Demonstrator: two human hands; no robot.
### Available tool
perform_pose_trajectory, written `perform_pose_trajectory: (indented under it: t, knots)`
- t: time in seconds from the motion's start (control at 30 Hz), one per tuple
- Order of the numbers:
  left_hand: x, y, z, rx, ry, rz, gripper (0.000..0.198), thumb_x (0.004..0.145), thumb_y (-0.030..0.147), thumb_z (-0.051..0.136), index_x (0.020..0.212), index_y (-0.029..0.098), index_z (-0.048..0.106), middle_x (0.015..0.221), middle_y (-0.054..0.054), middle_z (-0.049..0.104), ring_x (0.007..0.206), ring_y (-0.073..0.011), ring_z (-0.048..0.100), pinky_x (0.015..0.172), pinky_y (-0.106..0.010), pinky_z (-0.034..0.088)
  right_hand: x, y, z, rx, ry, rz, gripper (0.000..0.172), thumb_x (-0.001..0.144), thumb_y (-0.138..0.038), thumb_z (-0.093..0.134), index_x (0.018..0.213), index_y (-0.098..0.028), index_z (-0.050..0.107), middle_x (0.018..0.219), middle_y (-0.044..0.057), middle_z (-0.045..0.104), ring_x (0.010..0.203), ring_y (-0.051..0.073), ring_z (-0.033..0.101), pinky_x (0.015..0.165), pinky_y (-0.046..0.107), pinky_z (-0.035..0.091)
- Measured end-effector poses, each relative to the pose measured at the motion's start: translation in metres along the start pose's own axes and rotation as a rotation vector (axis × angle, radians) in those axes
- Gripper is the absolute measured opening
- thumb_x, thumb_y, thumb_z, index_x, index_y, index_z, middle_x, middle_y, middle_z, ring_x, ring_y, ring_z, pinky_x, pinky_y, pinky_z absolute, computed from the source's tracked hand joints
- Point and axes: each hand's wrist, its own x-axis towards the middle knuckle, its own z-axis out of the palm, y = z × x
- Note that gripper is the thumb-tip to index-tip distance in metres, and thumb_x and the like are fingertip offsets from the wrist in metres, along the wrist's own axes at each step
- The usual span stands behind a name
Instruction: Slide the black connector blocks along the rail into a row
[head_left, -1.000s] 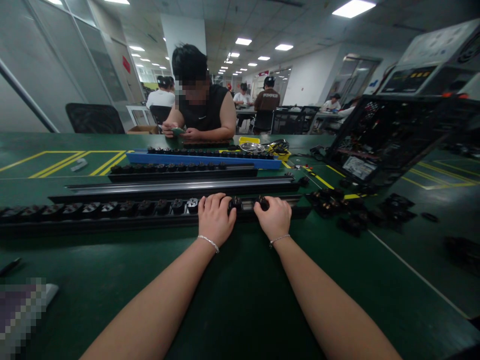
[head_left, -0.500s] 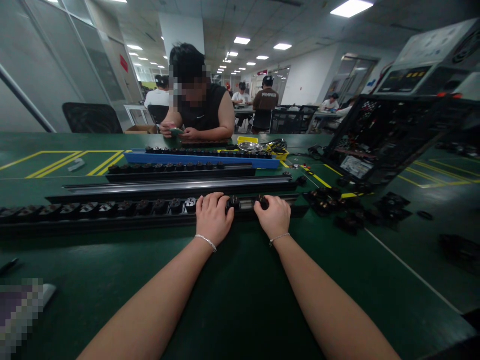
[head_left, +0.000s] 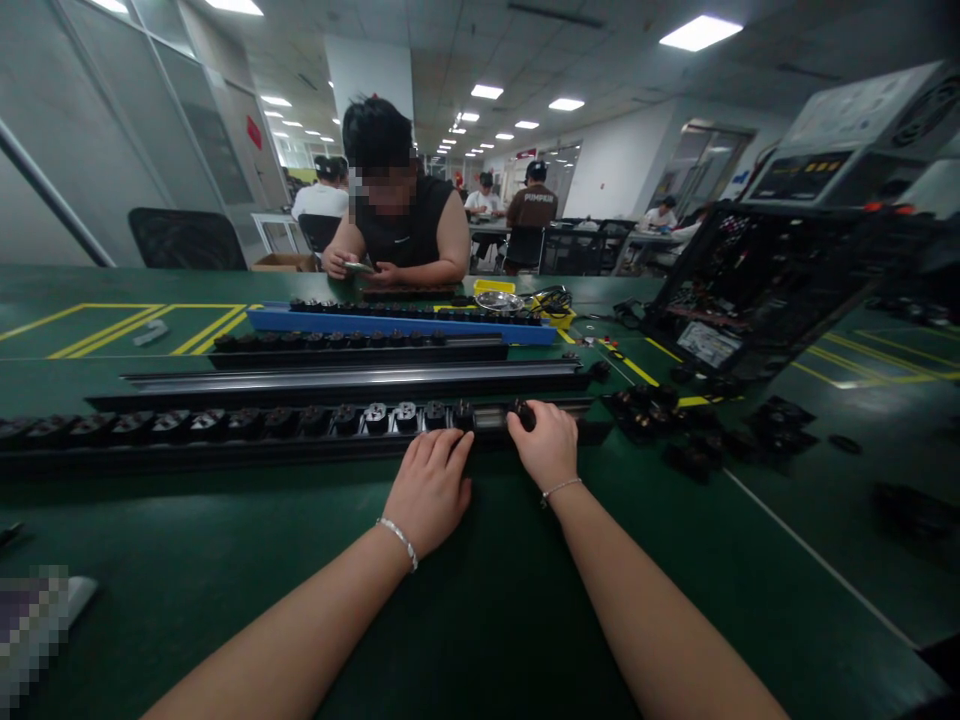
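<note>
A long black rail (head_left: 247, 455) lies across the table in front of me, with a row of round black socket modules (head_left: 345, 418) seated along its channel. My left hand (head_left: 431, 490) is just in front of the rail, palm down with fingers stretched; its fingertips reach the rail's front edge and hold nothing. At the right part of the rail, my right hand (head_left: 550, 445) pinches a black socket module (head_left: 523, 413) between thumb and fingers. A short bare stretch of channel (head_left: 491, 418) separates that module from the row. The fingers' far side is hidden.
Behind lie an unfilled rail (head_left: 360, 378), a partly filled black rail (head_left: 360, 352) and a blue rail (head_left: 397, 322). Loose black parts (head_left: 652, 415) and an open computer case (head_left: 750, 290) are on the right. A person (head_left: 401, 220) sits opposite, holding a phone.
My left hand has come off the modules and drawn back toward me, uncovering several of them. My right hand stays at its module.
</note>
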Motion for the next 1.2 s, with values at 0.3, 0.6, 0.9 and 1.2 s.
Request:
perform_pose_trajectory:
  t: [0.3,0.6,0.9,1.2]
  knots:
    - [0.0032,-0.0075,0.0021,0.004,0.002,-0.072,0.053,0.078,0.024,0.053,0.13,0.016,0.043,0.125,-0.011,0.051,0.118,-0.0267,0.043,0.107,-0.046,0.03,-0.0008,0.0033,-0.0021,-0.029,-0.027,-0.015,0.033,0.081,-0.043,0.047,0.095,-0.018,0.062,0.093,0.008,0.065,0.088,0.022,0.054,0.087,0.036,0.031]
    - [0.0025,-0.0074,0.0021,-0.008,-0.009,-0.075,0.054,0.077,0.022,0.052,0.13,0.016,0.044,0.127,-0.01,0.051,0.118,-0.0273,0.042,0.107,-0.045,0.029,-0.0021,0.0017,-0.0002,-0.04,0.014,0.001,0.032,0.08,-0.041,0.047,0.094,-0.017,0.064,0.093,0.008,0.066,0.09,0.022,0.054,0.094,0.038,0.028]
    - [0.0039,-0.007,0.0035,-0.003,0.018,-0.077,0.052,0.076,0.023,0.053,0.128,0.015,0.047,0.124,-0.011,0.052,0.116,-0.0275,0.044,0.105,-0.045,0.031,-0.001,0.0087,-0.0004,-0.054,0.047,0.035,0.033,0.08,-0.04,0.047,0.095,-0.016,0.064,0.093,0.008,0.067,0.093,0.022,0.055,0.097,0.038,0.027]
    - [0.0058,-0.0068,0.0043,-0.023,0.024,-0.094,0.051,0.075,0.022,0.054,0.126,0.017,0.048,0.123,-0.01,0.053,0.115,-0.0267,0.043,0.103,-0.044,0.031,-0.0012,0.01,0.0013,-0.067,0.054,0.03,0.034,0.08,-0.041,0.046,0.094,-0.016,0.064,0.092,0.009,0.066,0.09,0.022,0.055,0.097,0.039,0.027]
